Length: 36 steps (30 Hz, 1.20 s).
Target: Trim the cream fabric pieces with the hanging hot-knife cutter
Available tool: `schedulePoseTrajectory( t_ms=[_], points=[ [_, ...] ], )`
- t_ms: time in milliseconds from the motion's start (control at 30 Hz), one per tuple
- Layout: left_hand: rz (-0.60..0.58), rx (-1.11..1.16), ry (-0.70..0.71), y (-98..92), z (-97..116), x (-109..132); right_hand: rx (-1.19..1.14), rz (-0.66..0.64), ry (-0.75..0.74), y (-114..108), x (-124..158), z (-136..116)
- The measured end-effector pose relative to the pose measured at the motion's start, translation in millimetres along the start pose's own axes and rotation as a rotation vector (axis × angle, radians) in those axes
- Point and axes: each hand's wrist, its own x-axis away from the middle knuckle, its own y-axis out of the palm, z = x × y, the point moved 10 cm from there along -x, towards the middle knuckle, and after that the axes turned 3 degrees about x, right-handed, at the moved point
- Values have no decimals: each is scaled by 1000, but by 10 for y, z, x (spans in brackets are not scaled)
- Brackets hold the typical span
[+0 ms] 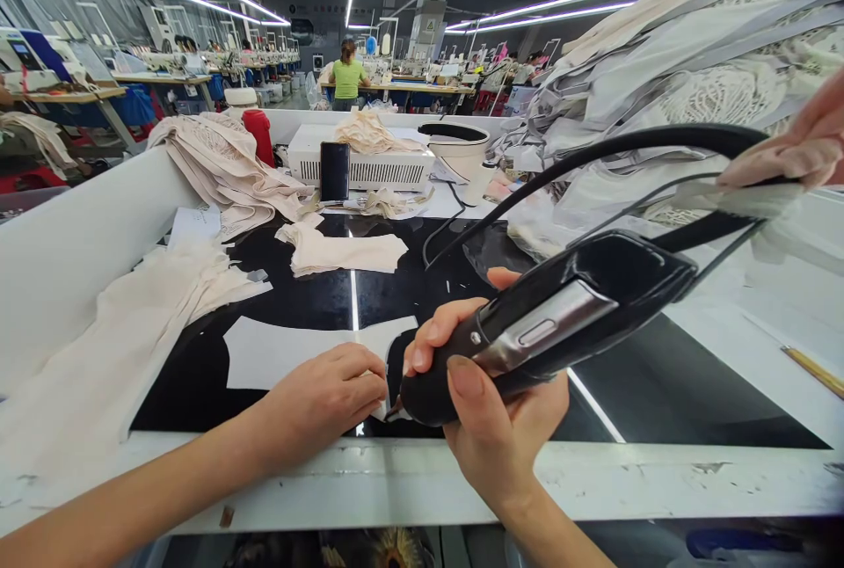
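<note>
My right hand (491,410) is wrapped round a black corded handheld tool (567,304) with a silver panel and a button on its side. The tool's rounded front end points down to the left, and its small tip is close to the fingers of my left hand (339,383). Those fingers are closed and pressed down at the right end of a flat white piece (277,353). Whether it is cloth or paper I cannot tell. The piece lies on a shiny black worktop (198,375). My left fingertips are partly hidden.
A thick black cable (593,150) arches from the tool to a pale cloth wrap (778,163). Cream fabric (356,253) lies beyond the white piece, with more fabric (132,331) at left. A phone (334,171) leans on a white vented box (307,155). Lace garments (712,49) rise at right.
</note>
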Motion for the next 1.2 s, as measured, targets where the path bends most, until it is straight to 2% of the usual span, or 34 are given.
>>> schedulePoseTrajectory(
  t_ms=[233, 700, 933, 1200],
  points=[
    [-104, 51, 27, 91, -7, 38, -11, 8, -25, -11, -6, -11],
    [-78, -157, 255, 41, 96, 186, -37, -13, -18, -14, 7, 7],
    [-67, -226, 292, 54, 138, 198, -22, 5, -5, -28, 3, 16],
    [-59, -180, 265, 44, 98, 216, -15, 14, -7, -30, -3, 1]
  ],
)
